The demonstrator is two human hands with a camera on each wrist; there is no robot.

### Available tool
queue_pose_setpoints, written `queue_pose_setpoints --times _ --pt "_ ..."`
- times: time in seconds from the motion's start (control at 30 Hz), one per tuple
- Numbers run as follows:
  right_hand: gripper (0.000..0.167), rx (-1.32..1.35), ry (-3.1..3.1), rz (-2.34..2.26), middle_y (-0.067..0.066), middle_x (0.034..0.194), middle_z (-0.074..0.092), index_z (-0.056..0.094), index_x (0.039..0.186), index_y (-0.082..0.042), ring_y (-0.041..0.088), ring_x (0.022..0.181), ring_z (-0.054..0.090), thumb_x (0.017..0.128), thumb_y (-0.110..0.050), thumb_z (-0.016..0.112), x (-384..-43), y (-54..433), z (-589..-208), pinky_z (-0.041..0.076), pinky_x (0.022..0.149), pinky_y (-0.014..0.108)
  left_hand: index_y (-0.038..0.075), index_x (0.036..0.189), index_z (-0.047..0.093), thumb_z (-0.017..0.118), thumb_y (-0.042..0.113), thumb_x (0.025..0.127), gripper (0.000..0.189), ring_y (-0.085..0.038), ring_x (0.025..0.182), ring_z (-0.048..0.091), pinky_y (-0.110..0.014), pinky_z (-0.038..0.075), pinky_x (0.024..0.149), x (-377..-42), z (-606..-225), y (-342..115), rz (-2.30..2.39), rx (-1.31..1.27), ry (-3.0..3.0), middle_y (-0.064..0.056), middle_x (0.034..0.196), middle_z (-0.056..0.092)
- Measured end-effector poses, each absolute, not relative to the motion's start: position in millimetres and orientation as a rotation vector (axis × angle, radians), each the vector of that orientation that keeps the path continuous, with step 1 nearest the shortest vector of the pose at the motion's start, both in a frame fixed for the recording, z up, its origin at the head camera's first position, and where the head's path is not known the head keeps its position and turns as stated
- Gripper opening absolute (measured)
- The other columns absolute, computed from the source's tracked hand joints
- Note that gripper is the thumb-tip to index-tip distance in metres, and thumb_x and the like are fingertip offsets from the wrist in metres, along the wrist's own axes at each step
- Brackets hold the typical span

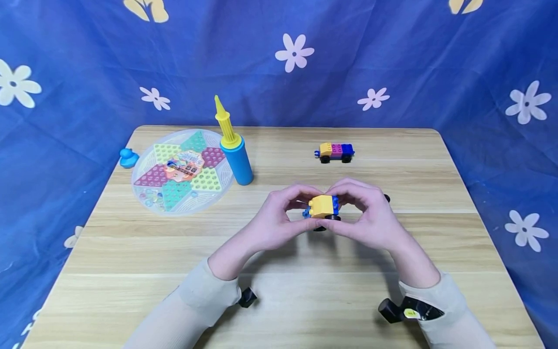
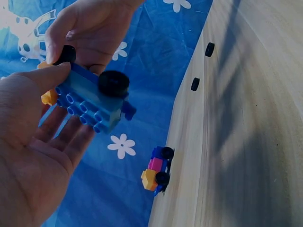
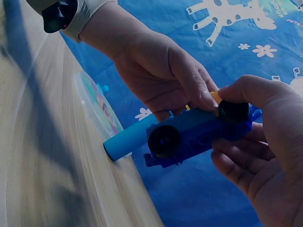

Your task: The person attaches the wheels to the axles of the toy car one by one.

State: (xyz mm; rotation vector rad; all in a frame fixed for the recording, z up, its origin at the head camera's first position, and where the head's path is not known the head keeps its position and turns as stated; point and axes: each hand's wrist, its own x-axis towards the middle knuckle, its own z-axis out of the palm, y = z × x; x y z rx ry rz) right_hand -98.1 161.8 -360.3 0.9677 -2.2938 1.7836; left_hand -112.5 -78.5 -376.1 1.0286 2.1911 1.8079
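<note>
Both hands hold a toy block car (image 1: 322, 206) above the middle of the table. Its yellow block sits on a blue base (image 2: 90, 97), which has black wheels (image 3: 164, 140) and a small hitch at the end. My left hand (image 1: 279, 218) grips the car at the yellow block's side, thumb along the near edge. From the other side my right hand (image 1: 368, 211) pinches it, its thumb by a wheel (image 3: 234, 112). Two loose black wheels (image 2: 195, 84) lie on the table beyond the right hand, which partly hides them in the head view.
A second toy car (image 1: 335, 151), yellow, pink and blue, stands near the back edge. At back left lie a round Chinese checkers board (image 1: 183, 169), a blue hand pump (image 1: 239, 162) with yellow nozzle, and a blue rubber duck (image 1: 128, 158). A blue flowered cloth (image 1: 244, 58) hangs behind the table.
</note>
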Motion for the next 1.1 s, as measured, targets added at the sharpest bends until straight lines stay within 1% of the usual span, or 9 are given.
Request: queue_pose_setpoints --times 0.17,0.43,0.53,0.63,0.73,0.83,0.93,1.0,1.1 --pt "0.049 0.974 -2.288 1.786 0.002 0.108 0.071 0.074 0.112 -0.011 0.023 0.091 0.069 0.072 0.007 0.095 -97.2 161.4 -359.5 0.063 0.081 0.035 0.009 0.125 0.070 0.088 0.004 0.087 0.042 -0.015 0.113 0.070 -0.035 0.055 0.104 -112.9 -376.4 -79.9 1.813 1.047 2.203 0.002 0.121 0.073" --pt "0.044 1.037 -2.218 1.687 0.003 0.106 0.073 0.077 0.111 -0.010 0.021 0.091 0.068 0.073 0.005 0.094 -95.9 159.4 -359.9 0.062 0.080 0.030 0.009 0.123 0.071 0.089 -0.001 0.085 0.044 -0.016 0.116 0.068 -0.037 0.053 0.107 -113.5 -377.2 -82.4 1.827 1.063 2.198 0.003 0.119 0.074" --pt "0.044 1.031 -2.177 1.669 0.004 0.104 0.073 0.078 0.110 -0.009 0.021 0.090 0.069 0.071 0.006 0.094 -95.9 158.4 -360.2 0.062 0.081 0.030 0.009 0.125 0.071 0.089 0.000 0.085 0.045 -0.016 0.119 0.067 -0.037 0.051 0.109 -113.8 -377.2 -82.7 1.826 1.058 2.214 0.001 0.123 0.073" --pt "0.043 1.021 -2.139 1.612 0.005 0.103 0.073 0.079 0.107 -0.007 0.021 0.090 0.069 0.069 0.003 0.095 -96.1 157.6 -359.9 0.061 0.082 0.029 0.007 0.129 0.069 0.089 0.001 0.085 0.049 -0.017 0.125 0.064 -0.037 0.047 0.113 -114.4 -377.4 -83.1 1.834 1.057 2.224 -0.003 0.131 0.071" --pt "0.038 1.021 -2.097 1.532 0.007 0.102 0.073 0.079 0.105 -0.005 0.021 0.091 0.069 0.071 -0.004 0.096 -96.4 157.4 -359.9 0.060 0.084 0.027 0.006 0.140 0.063 0.090 0.004 0.085 0.060 -0.018 0.134 0.058 -0.038 0.041 0.118 -115.3 -377.8 -84.2 1.841 1.055 2.221 -0.005 0.142 0.065" --pt "0.032 1.036 -2.055 1.452 0.010 0.103 0.073 0.079 0.104 -0.002 0.023 0.093 0.070 0.079 -0.017 0.094 -96.7 157.7 -360.0 0.059 0.087 0.027 0.009 0.150 0.055 0.091 0.008 0.085 0.074 -0.017 0.143 0.050 -0.039 0.036 0.121 -115.4 -377.1 -85.2 1.834 1.038 2.207 0.001 0.152 0.056" --pt "0.032 1.062 -2.019 1.378 0.012 0.103 0.073 0.079 0.103 -0.001 0.025 0.094 0.072 0.087 -0.027 0.089 -97.6 158.6 -360.6 0.058 0.090 0.027 0.010 0.157 0.047 0.089 0.010 0.086 0.082 -0.016 0.149 0.043 -0.039 0.033 0.123 -114.5 -375.3 -85.6 1.830 1.021 2.170 0.006 0.159 0.048" --pt "0.034 1.078 -2.003 1.337 0.013 0.103 0.073 0.079 0.103 0.000 0.026 0.094 0.072 0.090 -0.030 0.087 -98.1 159.3 -361.4 0.059 0.091 0.027 0.010 0.159 0.042 0.088 0.013 0.088 0.085 -0.016 0.151 0.039 -0.039 0.032 0.124 -114.2 -375.1 -85.0 1.832 0.994 2.144 0.006 0.162 0.044" --pt "0.033 1.098 -1.974 1.298 0.015 0.102 0.072 0.079 0.102 0.001 0.027 0.092 0.072 0.091 -0.029 0.086 -98.7 159.7 -363.7 0.058 0.091 0.026 0.009 0.162 0.036 0.086 0.020 0.091 0.088 -0.017 0.152 0.037 -0.038 0.034 0.123 -114.6 -374.7 -83.6 1.853 0.931 2.110 0.004 0.165 0.039"
